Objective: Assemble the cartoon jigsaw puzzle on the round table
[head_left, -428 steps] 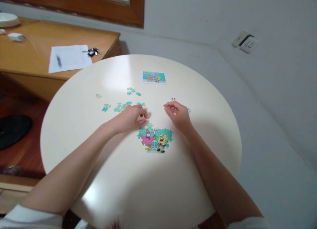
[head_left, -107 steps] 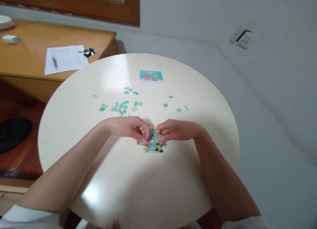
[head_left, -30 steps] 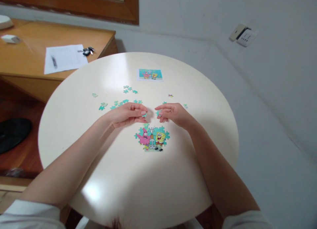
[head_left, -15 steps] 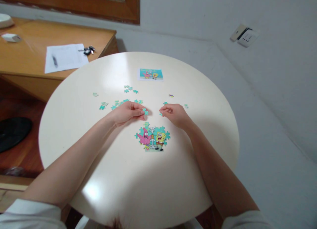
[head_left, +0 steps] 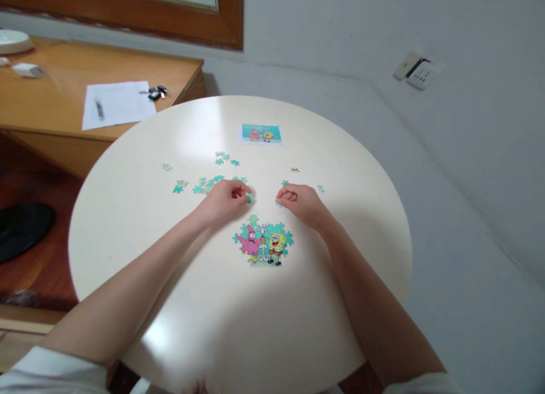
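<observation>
My left hand (head_left: 230,198) pinches a small teal jigsaw piece (head_left: 250,198) between thumb and fingers, behind the upper left of the partly joined jigsaw puzzle (head_left: 263,242). That puzzle shows a pink starfish, a pale standing figure and a yellow square character on teal. Across from it, my right hand (head_left: 298,200) is closed with its fingertips on another teal jigsaw piece (head_left: 279,204), mostly covered by the fingers. Several loose teal pieces (head_left: 206,185) lie beyond my left hand, and one loose piece (head_left: 285,183) sits just behind my right fingers.
A reference picture card (head_left: 261,134) lies at the far side of the round white table (head_left: 238,320). More loose pieces (head_left: 226,157) are scattered towards the back, one (head_left: 321,188) at the right. A wooden desk (head_left: 128,59) at the left holds paper (head_left: 117,105) and keys (head_left: 158,92).
My left hand has turned more palm-down, lowering its piece towards the table. The right fingers have curled in more over their piece. The view has shifted slightly.
</observation>
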Demonstrator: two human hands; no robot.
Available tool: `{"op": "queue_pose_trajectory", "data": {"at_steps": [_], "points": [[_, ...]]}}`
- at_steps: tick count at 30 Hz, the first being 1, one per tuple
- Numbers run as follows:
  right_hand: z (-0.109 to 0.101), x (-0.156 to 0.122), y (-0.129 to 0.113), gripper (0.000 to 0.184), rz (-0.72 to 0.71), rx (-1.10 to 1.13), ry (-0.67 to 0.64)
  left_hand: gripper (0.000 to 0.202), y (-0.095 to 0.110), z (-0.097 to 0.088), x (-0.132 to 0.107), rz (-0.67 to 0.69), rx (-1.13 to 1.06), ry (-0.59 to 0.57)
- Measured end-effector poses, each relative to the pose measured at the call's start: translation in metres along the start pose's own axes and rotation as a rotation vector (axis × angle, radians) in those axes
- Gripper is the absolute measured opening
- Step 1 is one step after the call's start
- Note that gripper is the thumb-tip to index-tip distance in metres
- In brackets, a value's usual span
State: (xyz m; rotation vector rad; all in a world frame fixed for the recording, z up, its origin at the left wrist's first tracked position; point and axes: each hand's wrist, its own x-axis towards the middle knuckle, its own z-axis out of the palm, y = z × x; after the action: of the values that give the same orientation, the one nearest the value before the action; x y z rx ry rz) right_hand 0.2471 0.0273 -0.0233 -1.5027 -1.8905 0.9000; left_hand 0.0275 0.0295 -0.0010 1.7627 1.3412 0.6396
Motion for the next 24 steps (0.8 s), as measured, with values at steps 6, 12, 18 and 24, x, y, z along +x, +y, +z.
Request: {"op": "queue_pose_trajectory", "data": {"at_steps": [6,12,18,24], "points": [[-0.001,0.001,0.001,0.011,0.047,-0.021,0.020,0.020,0.002,0.006,-0.003,0.023,0.199,0.015],[-0.003,-0.001,-0.012,0.009,0.088,-0.092,-0.010,0.024,-0.003,0.010,-0.003,0.044,0.243,0.040],[-0.003,-0.002,-0.015,0.012,0.068,-0.129,-0.023,0.021,-0.005,0.011,-0.001,0.076,0.275,0.050],[-0.002,-0.001,-0.020,0.017,0.104,-0.207,-0.017,0.021,-0.009,0.012,0.000,0.120,0.309,0.053]]}}
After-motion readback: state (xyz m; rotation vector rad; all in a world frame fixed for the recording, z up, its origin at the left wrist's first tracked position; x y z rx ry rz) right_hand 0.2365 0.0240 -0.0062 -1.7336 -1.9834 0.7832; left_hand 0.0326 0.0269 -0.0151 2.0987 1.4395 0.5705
